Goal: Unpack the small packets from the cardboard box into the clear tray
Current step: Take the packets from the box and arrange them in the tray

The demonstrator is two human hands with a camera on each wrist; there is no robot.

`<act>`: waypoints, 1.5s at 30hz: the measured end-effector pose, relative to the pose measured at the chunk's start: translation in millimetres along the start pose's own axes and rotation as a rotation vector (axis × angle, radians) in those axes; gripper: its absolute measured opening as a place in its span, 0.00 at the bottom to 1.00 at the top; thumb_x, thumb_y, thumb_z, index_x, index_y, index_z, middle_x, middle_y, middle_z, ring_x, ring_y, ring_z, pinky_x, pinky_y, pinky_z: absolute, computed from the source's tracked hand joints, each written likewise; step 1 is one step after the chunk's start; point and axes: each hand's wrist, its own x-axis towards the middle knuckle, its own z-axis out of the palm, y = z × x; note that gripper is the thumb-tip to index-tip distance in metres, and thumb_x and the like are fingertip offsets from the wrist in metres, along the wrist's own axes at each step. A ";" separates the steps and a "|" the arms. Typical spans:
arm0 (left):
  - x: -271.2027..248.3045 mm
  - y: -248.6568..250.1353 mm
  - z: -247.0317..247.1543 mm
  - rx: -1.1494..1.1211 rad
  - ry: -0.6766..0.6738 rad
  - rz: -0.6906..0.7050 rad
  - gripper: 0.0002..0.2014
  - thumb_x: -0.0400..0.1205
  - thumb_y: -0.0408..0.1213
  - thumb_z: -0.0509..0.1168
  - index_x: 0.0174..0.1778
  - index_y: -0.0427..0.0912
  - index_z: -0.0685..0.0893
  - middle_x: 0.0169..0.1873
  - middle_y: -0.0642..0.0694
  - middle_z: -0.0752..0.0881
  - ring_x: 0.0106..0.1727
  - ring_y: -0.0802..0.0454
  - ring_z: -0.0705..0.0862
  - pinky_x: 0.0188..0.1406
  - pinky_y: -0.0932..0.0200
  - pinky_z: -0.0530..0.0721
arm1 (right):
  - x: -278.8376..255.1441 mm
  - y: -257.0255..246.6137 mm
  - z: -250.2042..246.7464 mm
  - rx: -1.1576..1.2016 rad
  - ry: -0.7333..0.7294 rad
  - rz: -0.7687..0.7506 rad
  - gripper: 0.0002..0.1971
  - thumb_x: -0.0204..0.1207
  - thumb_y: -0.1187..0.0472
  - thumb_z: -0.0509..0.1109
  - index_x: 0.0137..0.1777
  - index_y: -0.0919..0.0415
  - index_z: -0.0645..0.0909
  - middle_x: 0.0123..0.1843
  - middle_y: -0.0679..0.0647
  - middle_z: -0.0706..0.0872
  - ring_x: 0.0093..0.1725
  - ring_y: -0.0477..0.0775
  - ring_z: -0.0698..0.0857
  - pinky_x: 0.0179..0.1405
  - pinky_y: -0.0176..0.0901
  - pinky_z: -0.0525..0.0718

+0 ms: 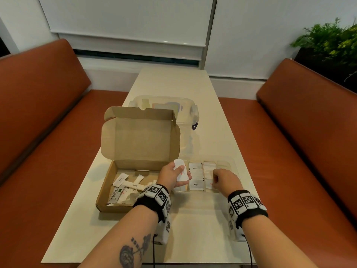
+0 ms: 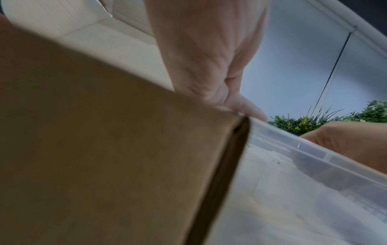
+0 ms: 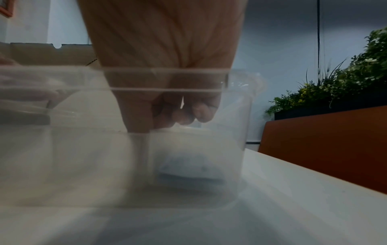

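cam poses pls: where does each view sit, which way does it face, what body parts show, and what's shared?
Head: above, facing forward-down at table; both forearms, left hand gripping packets, right hand in clear tray.
Left wrist: low, beside cardboard box; palm.
Right wrist: table level, outside tray wall; curled fingers.
Shared: tray, plant.

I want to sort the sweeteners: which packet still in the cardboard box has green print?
The Stevia packet, lying at the near left of the cardboard box; it alone shows a green mark.
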 end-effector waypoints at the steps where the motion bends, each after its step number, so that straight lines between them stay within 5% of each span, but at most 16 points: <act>1: -0.4 -0.2 0.0 0.003 0.001 0.004 0.07 0.86 0.30 0.59 0.59 0.37 0.78 0.46 0.33 0.84 0.41 0.43 0.87 0.27 0.59 0.87 | 0.0 0.0 -0.4 0.003 -0.010 0.003 0.18 0.71 0.67 0.66 0.28 0.50 0.62 0.33 0.47 0.73 0.39 0.52 0.76 0.33 0.37 0.69; 4: -1.6 0.0 0.6 0.006 0.002 0.007 0.06 0.86 0.29 0.60 0.57 0.37 0.78 0.46 0.33 0.85 0.41 0.43 0.87 0.26 0.59 0.86 | -0.5 -0.8 -0.5 0.012 -0.032 0.017 0.18 0.68 0.65 0.69 0.28 0.50 0.63 0.33 0.46 0.73 0.37 0.51 0.75 0.27 0.35 0.66; 12: -2.7 -1.4 -1.7 0.082 -0.024 0.017 0.05 0.83 0.29 0.65 0.51 0.43 0.81 0.39 0.39 0.88 0.38 0.45 0.89 0.34 0.55 0.89 | -0.3 -7.4 -2.2 0.010 -0.009 0.041 0.17 0.71 0.64 0.67 0.28 0.50 0.63 0.34 0.47 0.74 0.39 0.52 0.76 0.34 0.38 0.70; 16: -3.3 -0.8 -0.6 0.096 -0.035 0.029 0.09 0.80 0.28 0.69 0.54 0.41 0.80 0.38 0.41 0.88 0.36 0.45 0.89 0.33 0.54 0.89 | -3.3 -19.8 -10.0 0.223 0.141 -0.015 0.09 0.72 0.56 0.72 0.39 0.52 0.73 0.34 0.45 0.77 0.36 0.48 0.76 0.31 0.37 0.69; 19: -4.2 -0.6 2.5 0.131 -0.039 0.045 0.16 0.76 0.27 0.73 0.59 0.40 0.80 0.43 0.41 0.89 0.37 0.48 0.90 0.30 0.56 0.88 | -6.5 -37.0 -16.9 0.484 0.120 -0.108 0.07 0.70 0.53 0.75 0.43 0.48 0.79 0.37 0.44 0.83 0.33 0.39 0.76 0.32 0.32 0.71; 25: -5.1 -0.1 2.4 0.104 -0.036 0.052 0.17 0.76 0.29 0.74 0.60 0.40 0.81 0.54 0.39 0.86 0.44 0.47 0.89 0.30 0.57 0.88 | -11.6 -52.8 -17.4 0.749 0.023 -0.120 0.14 0.66 0.64 0.78 0.51 0.49 0.85 0.41 0.46 0.84 0.29 0.39 0.78 0.29 0.22 0.77; 29: -5.9 0.6 2.7 0.055 -0.019 -0.031 0.06 0.83 0.38 0.67 0.53 0.43 0.83 0.52 0.36 0.86 0.42 0.42 0.90 0.27 0.57 0.88 | -9.8 -54.7 -16.4 0.766 0.085 -0.087 0.09 0.64 0.67 0.79 0.41 0.56 0.83 0.36 0.47 0.83 0.29 0.43 0.77 0.29 0.24 0.75; 33: -3.5 2.3 3.5 -0.015 -0.021 -0.064 0.06 0.86 0.31 0.59 0.51 0.41 0.82 0.51 0.34 0.86 0.43 0.41 0.89 0.29 0.55 0.89 | -8.9 -50.4 -15.4 0.812 0.156 -0.048 0.12 0.65 0.64 0.79 0.31 0.56 0.76 0.28 0.45 0.77 0.29 0.45 0.73 0.30 0.28 0.72; 37: -4.2 0.4 2.7 0.018 -0.014 -0.025 0.07 0.86 0.29 0.58 0.52 0.40 0.81 0.47 0.38 0.86 0.45 0.44 0.87 0.31 0.57 0.90 | -10.1 -42.0 -19.9 0.887 0.143 0.002 0.12 0.67 0.69 0.77 0.35 0.60 0.75 0.31 0.52 0.78 0.33 0.51 0.77 0.38 0.47 0.82; 41: -5.4 -0.1 -0.4 0.001 -0.010 -0.023 0.09 0.87 0.29 0.56 0.47 0.41 0.80 0.42 0.38 0.88 0.41 0.47 0.89 0.30 0.59 0.89 | -9.4 -20.0 -28.3 0.826 0.159 0.054 0.15 0.70 0.73 0.73 0.52 0.54 0.82 0.36 0.54 0.82 0.35 0.53 0.85 0.40 0.42 0.88; 45: -6.1 1.2 -0.3 -0.005 -0.004 -0.018 0.08 0.87 0.28 0.56 0.49 0.39 0.80 0.43 0.37 0.87 0.42 0.46 0.88 0.29 0.60 0.89 | -7.8 -1.6 -29.3 0.597 0.136 0.130 0.08 0.73 0.67 0.70 0.40 0.53 0.85 0.33 0.53 0.87 0.36 0.52 0.86 0.42 0.41 0.84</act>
